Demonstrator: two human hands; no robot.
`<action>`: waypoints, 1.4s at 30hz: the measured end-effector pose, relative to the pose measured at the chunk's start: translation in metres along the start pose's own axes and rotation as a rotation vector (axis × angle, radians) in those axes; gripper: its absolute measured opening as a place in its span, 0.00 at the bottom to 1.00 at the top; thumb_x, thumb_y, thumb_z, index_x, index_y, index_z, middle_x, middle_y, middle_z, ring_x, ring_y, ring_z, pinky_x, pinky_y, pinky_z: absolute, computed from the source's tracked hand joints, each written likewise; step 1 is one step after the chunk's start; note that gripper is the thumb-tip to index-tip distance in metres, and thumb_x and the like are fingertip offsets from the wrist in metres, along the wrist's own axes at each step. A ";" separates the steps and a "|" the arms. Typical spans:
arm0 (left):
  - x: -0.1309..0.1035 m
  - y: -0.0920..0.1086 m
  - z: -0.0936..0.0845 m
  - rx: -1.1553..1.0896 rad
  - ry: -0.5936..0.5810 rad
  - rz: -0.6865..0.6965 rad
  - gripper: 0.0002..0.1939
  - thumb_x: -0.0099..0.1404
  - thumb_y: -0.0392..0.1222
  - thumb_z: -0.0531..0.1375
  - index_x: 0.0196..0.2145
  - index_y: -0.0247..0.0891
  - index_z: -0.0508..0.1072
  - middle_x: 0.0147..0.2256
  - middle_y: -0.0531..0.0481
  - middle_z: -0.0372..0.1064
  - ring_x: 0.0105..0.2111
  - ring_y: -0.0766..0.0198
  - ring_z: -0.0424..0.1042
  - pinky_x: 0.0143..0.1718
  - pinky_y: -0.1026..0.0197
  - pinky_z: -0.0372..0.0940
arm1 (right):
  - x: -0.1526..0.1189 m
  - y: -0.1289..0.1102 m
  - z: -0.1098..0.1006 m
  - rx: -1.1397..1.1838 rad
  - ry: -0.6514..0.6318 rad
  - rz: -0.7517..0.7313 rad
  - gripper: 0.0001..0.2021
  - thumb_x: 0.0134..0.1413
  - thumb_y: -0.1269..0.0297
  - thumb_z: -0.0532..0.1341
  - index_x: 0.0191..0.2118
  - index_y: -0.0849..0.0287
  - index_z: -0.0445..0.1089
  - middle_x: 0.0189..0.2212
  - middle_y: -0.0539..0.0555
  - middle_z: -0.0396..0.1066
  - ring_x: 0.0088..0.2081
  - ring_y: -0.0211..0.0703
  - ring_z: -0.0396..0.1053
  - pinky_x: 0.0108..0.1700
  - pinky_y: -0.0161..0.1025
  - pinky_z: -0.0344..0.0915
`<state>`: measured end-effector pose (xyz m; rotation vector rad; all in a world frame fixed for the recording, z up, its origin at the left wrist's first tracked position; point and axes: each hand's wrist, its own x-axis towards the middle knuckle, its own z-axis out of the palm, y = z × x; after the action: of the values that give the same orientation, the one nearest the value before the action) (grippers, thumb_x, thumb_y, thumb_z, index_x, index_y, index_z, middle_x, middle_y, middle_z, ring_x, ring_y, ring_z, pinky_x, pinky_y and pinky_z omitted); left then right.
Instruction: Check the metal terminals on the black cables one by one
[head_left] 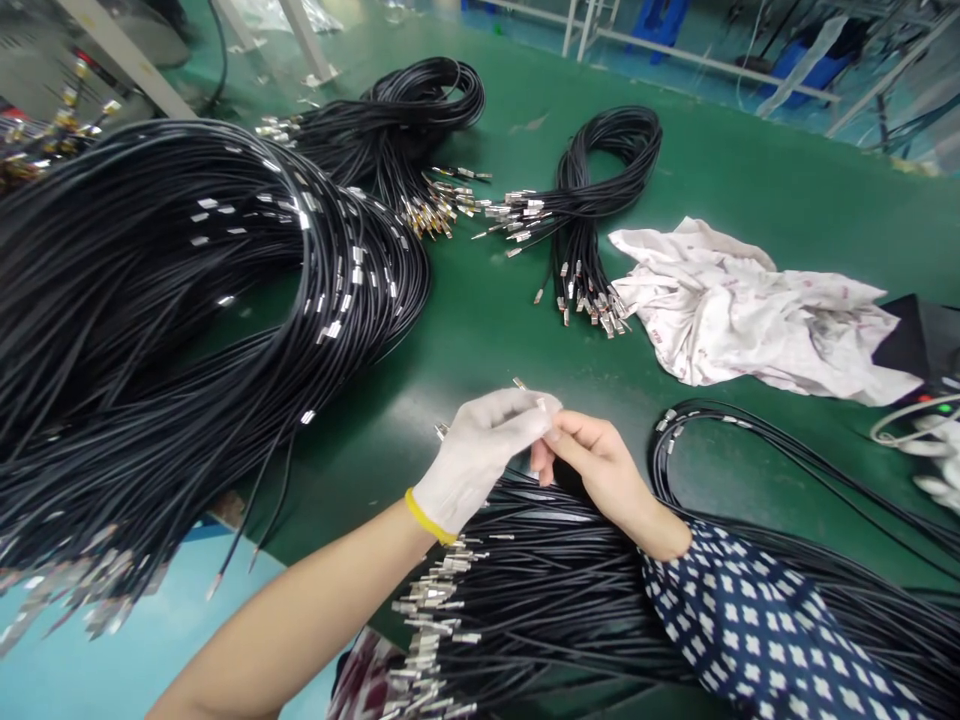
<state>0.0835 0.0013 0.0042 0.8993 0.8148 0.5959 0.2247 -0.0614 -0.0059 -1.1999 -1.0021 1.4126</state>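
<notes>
My left hand (487,445), in a white glove with a yellow cuff, is closed with thumb and forefinger pinched together. Metal cable ends (519,383) poke out beside it, and a small white piece (542,404) shows at its fingertips. My right hand (600,465), bare, meets the glove's fingertips with its own thumb and forefinger pinched. What lies between the fingers is mostly hidden. Right below both hands spreads a thick layer of black cables (555,590), their silvery connectors (427,640) lined up on the left.
A big looped heap of black cables (360,290) with white labels fills the left side. Two cable bundles (427,110) (607,170) lie farther back on the green table (510,330). A crumpled white cloth (750,310) and a black device (926,345) are at the right.
</notes>
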 end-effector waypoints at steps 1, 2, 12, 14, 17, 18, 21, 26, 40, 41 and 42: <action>0.000 -0.001 0.000 0.017 0.015 -0.002 0.10 0.61 0.46 0.67 0.35 0.36 0.80 0.22 0.51 0.72 0.25 0.64 0.72 0.33 0.59 0.69 | 0.000 0.000 0.000 -0.009 -0.002 -0.001 0.20 0.62 0.49 0.63 0.27 0.59 0.73 0.23 0.50 0.73 0.22 0.36 0.69 0.31 0.36 0.67; 0.000 -0.001 0.000 0.035 0.037 0.000 0.10 0.61 0.46 0.67 0.35 0.36 0.80 0.23 0.51 0.72 0.26 0.63 0.72 0.34 0.58 0.69 | 0.000 0.000 0.000 -0.020 -0.003 -0.003 0.20 0.62 0.49 0.63 0.27 0.59 0.74 0.23 0.50 0.73 0.22 0.36 0.69 0.30 0.36 0.67; 0.004 0.006 -0.010 -0.004 -0.006 0.057 0.09 0.65 0.43 0.63 0.31 0.37 0.80 0.38 0.47 0.77 0.42 0.62 0.73 0.50 0.61 0.66 | -0.001 -0.002 0.001 -0.014 0.014 0.036 0.18 0.61 0.49 0.63 0.37 0.61 0.77 0.21 0.49 0.72 0.17 0.31 0.58 0.20 0.32 0.55; 0.004 0.007 -0.012 0.009 -0.018 0.042 0.10 0.65 0.44 0.63 0.33 0.37 0.81 0.38 0.46 0.77 0.43 0.60 0.72 0.49 0.60 0.66 | -0.001 -0.001 0.001 -0.018 0.013 0.038 0.17 0.61 0.50 0.63 0.37 0.61 0.78 0.21 0.49 0.72 0.16 0.31 0.57 0.19 0.32 0.54; 0.006 0.006 -0.014 0.019 -0.016 0.022 0.10 0.66 0.45 0.63 0.35 0.38 0.82 0.39 0.45 0.77 0.44 0.59 0.72 0.48 0.59 0.66 | -0.001 0.001 0.000 -0.014 0.021 0.036 0.16 0.61 0.51 0.63 0.38 0.61 0.78 0.22 0.49 0.74 0.16 0.30 0.58 0.19 0.31 0.55; 0.006 0.005 -0.014 0.022 -0.018 0.019 0.10 0.65 0.45 0.63 0.36 0.38 0.82 0.39 0.46 0.77 0.43 0.59 0.72 0.48 0.59 0.66 | -0.001 0.002 0.000 -0.011 0.024 0.036 0.16 0.61 0.51 0.64 0.38 0.61 0.78 0.22 0.50 0.74 0.16 0.30 0.59 0.20 0.31 0.56; 0.007 0.006 -0.014 0.028 -0.024 0.015 0.09 0.65 0.44 0.63 0.35 0.38 0.81 0.38 0.47 0.77 0.41 0.61 0.72 0.47 0.60 0.65 | -0.001 0.005 0.001 -0.004 0.033 0.046 0.15 0.60 0.52 0.65 0.38 0.60 0.78 0.23 0.51 0.76 0.16 0.31 0.62 0.21 0.32 0.60; 0.005 0.010 -0.012 0.056 -0.056 0.025 0.09 0.66 0.43 0.61 0.32 0.37 0.79 0.34 0.48 0.75 0.39 0.62 0.71 0.47 0.60 0.64 | -0.001 0.005 0.002 0.010 0.037 0.060 0.15 0.60 0.52 0.65 0.37 0.60 0.78 0.23 0.51 0.76 0.16 0.31 0.64 0.21 0.31 0.60; 0.000 0.006 0.000 0.150 0.131 0.037 0.08 0.60 0.43 0.66 0.33 0.37 0.81 0.33 0.48 0.76 0.33 0.64 0.73 0.36 0.63 0.67 | 0.000 0.004 0.004 -0.067 0.033 -0.022 0.16 0.63 0.51 0.63 0.32 0.60 0.74 0.24 0.51 0.77 0.21 0.36 0.71 0.27 0.34 0.68; 0.000 0.005 0.001 0.144 0.143 0.041 0.08 0.60 0.44 0.66 0.33 0.37 0.81 0.34 0.48 0.76 0.34 0.64 0.72 0.36 0.63 0.67 | 0.000 0.006 0.005 -0.069 0.050 -0.028 0.16 0.63 0.51 0.63 0.33 0.59 0.74 0.23 0.51 0.76 0.20 0.36 0.70 0.26 0.34 0.68; 0.000 0.003 0.001 0.140 0.152 0.042 0.09 0.60 0.45 0.66 0.34 0.37 0.82 0.33 0.48 0.76 0.34 0.65 0.72 0.36 0.63 0.67 | 0.000 0.007 0.006 -0.072 0.068 -0.034 0.15 0.63 0.51 0.63 0.33 0.59 0.74 0.22 0.50 0.75 0.19 0.35 0.69 0.25 0.33 0.66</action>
<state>0.0839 0.0028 0.0069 1.0093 0.9862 0.6560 0.2181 -0.0621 -0.0115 -1.2688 -1.0287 1.3105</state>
